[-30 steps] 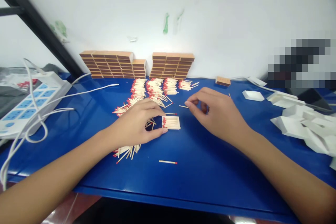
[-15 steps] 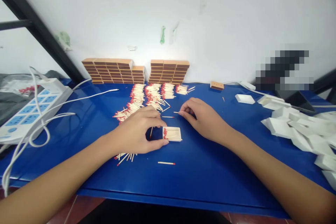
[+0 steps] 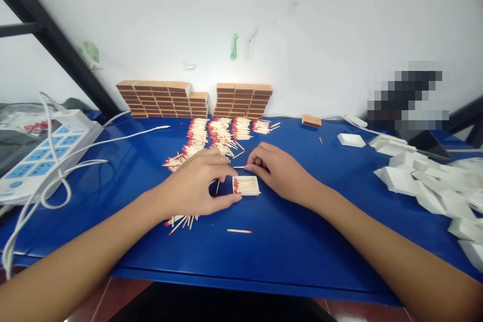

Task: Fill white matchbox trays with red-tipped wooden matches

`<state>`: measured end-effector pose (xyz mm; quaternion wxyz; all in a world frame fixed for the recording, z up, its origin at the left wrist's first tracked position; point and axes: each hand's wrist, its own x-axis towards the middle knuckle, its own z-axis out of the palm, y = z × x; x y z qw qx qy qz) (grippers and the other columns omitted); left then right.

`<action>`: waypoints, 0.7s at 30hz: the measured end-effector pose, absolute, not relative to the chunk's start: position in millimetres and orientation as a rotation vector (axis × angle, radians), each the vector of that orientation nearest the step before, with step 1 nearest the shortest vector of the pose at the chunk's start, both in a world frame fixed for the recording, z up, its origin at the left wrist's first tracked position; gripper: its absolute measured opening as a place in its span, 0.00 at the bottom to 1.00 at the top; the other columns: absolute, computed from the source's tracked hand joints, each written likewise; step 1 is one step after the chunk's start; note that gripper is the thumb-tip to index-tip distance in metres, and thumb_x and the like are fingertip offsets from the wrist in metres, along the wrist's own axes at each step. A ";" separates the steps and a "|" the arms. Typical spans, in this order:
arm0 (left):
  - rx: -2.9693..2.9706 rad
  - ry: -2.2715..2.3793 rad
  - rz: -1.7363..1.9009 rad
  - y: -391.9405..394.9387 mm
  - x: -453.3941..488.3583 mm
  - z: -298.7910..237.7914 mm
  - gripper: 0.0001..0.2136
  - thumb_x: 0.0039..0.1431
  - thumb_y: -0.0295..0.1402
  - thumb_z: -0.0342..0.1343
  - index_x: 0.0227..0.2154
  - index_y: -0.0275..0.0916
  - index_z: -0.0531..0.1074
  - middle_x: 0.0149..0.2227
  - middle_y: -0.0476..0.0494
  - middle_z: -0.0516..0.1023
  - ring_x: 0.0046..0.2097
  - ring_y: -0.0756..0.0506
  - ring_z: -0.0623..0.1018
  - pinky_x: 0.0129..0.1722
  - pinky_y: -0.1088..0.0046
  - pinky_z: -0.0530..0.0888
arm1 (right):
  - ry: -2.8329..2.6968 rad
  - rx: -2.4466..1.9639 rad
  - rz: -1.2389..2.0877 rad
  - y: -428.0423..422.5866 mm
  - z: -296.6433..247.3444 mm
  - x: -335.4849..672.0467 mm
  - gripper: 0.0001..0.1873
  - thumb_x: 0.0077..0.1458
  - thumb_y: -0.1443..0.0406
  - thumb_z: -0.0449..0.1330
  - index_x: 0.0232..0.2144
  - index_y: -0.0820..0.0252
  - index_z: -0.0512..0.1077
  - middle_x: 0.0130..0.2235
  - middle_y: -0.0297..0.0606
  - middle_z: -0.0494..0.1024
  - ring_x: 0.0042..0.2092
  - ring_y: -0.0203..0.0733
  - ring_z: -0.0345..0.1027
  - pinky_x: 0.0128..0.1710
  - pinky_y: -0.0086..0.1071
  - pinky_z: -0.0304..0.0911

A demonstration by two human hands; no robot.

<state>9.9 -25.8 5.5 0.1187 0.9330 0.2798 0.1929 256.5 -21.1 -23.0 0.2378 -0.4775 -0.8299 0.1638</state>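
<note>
A small white matchbox tray (image 3: 245,192) lies on the table with several red-headed matches inside. My left hand (image 3: 202,181) holds its left end between thumb and fingers. Just beyond the tray's upper right corner, my right hand (image 3: 277,168) is closed in a pinch. Its fingertips are at the right end of a match (image 3: 238,167) on the table, and they hide that match's head. Behind and partly under my left hand spreads a heap of loose matches (image 3: 198,133). One single match (image 3: 239,231) lies nearer the front edge.
Brown matchboxes (image 3: 158,100) are stacked against the wall, with a second stack (image 3: 243,100) beside them. One matchbox (image 3: 311,121) lies apart at the back. White empty trays (image 3: 430,181) pile up at right. A power strip (image 3: 41,156) with white cables occupies the left.
My right hand has moved left, toward the match lying behind the tray. The match end that stuck out from its fingertips is no longer distinct. My left hand stays on the tray.
</note>
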 end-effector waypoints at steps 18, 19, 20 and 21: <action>2.733 0.906 0.631 -20.6 9.6 1.2 0.13 0.63 0.41 0.65 0.45 0.40 0.79 0.29 0.50 0.74 0.36 0.47 0.71 0.39 0.69 0.68 | -2.394 -1.134 0.365 -46.5 -12.3 252.4 0.05 0.68 0.67 0.57 0.39 0.60 0.72 0.42 0.39 0.74 0.43 0.39 0.67 0.43 0.33 0.63; 2.733 0.904 0.628 -20.8 9.6 1.8 0.12 0.63 0.41 0.64 0.45 0.40 0.79 0.29 0.50 0.74 0.36 0.47 0.71 0.39 0.69 0.68 | -2.388 -1.120 0.388 -47.3 -13.3 252.1 0.05 0.69 0.67 0.57 0.39 0.60 0.72 0.41 0.38 0.74 0.42 0.39 0.67 0.42 0.33 0.63; 2.733 0.902 0.624 -20.9 9.5 2.3 0.12 0.63 0.41 0.64 0.45 0.40 0.79 0.29 0.50 0.74 0.36 0.47 0.71 0.39 0.69 0.68 | -2.373 -1.110 0.409 -47.7 -13.8 252.3 0.06 0.69 0.66 0.57 0.39 0.59 0.73 0.41 0.38 0.74 0.41 0.38 0.67 0.41 0.32 0.63; 2.731 0.897 0.623 -21.1 9.3 2.6 0.12 0.63 0.41 0.64 0.45 0.41 0.79 0.30 0.50 0.74 0.36 0.47 0.71 0.39 0.69 0.68 | -2.353 -1.106 0.423 -47.6 -13.9 253.1 0.06 0.69 0.65 0.57 0.39 0.59 0.73 0.40 0.37 0.74 0.40 0.37 0.67 0.40 0.32 0.63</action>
